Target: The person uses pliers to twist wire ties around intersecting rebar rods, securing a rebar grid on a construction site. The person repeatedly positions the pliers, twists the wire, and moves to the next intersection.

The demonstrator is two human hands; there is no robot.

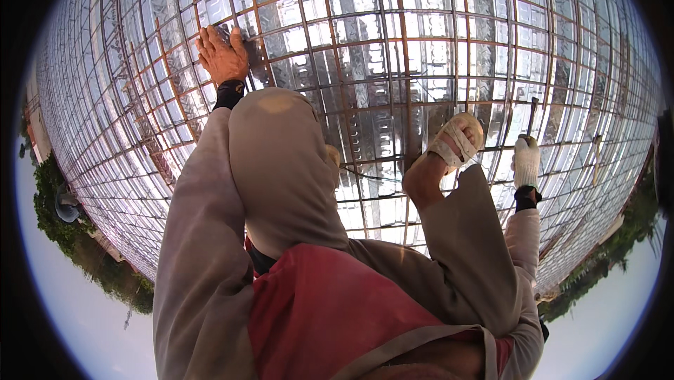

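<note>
Right grip [526, 162]: gloved fingers are clamping on a slim dark tool [533, 110].
Tool: jutting from the glove, over the rebar grid [383, 12].
Left grip [223, 57]: bare fingers are spreading apart over bars.
Blocking view: bent knee [277, 117], sandalled foot [456, 143] are covering bars between both hands.
Underneath: shiny metal sheets [439, 57] are showing through.
Edges: trees [88, 257] are standing beyond.
</note>
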